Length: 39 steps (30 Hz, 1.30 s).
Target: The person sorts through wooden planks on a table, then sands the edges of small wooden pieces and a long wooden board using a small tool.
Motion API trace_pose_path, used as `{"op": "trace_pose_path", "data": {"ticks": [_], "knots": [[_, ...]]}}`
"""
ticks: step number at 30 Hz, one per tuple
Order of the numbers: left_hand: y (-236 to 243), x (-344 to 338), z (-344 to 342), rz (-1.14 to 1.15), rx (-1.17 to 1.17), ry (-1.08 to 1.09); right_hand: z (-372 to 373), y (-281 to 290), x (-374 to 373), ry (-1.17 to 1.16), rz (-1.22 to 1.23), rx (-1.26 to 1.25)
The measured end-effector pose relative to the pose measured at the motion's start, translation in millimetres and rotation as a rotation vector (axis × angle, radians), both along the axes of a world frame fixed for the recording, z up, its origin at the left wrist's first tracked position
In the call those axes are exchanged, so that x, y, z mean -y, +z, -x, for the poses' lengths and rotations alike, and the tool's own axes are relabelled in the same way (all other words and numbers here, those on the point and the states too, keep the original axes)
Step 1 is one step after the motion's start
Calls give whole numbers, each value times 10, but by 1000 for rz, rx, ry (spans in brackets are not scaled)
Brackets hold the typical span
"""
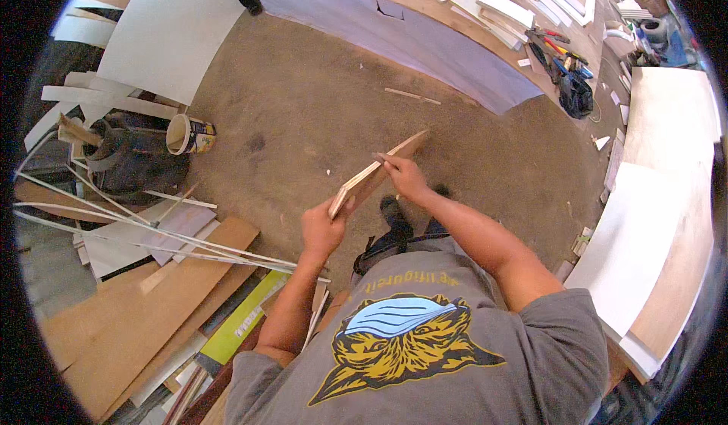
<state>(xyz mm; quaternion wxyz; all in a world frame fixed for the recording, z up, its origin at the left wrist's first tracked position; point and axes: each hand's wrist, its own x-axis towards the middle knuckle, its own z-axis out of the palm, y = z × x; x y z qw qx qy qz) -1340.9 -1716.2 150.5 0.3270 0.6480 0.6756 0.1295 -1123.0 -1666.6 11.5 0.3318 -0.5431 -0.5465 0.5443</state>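
Observation:
Between my two hands is a narrow wooden board, brown on its face with pale layered edges. It looks like two thin pieces lying together, though I cannot tell for sure. My left hand is closed around its near end. Further along, my right hand grips it near the middle, thumb and fingers at the upper edge. The far end slants away to the upper right, above the brown floor. The fingers under the board are partly hidden.
A white bucket stands left, beside a dark container. Wooden boards and a yellow-green strip lie at lower left. White panels line the right. Offcuts, tools and a black bag lie at the back right.

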Motion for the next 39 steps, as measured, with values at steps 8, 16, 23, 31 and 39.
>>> {"op": "trace_pose_path", "data": {"ticks": [8,16,23,31,39], "knots": [[-18,279,-229,-66,-87,13,-218,-43,236,87,-87,-260],[20,596,-627,-74,-71,121,-492,-68,377,222,-32,-62],[-15,859,-848,-99,-169,155,-711,-166,415,255,-16,69],[-117,1131,-1049,-138,-56,272,-954,-375,415,238,-45,216],[164,911,-1221,-120,14,503,-1195,40,653,400,-132,120]]}}
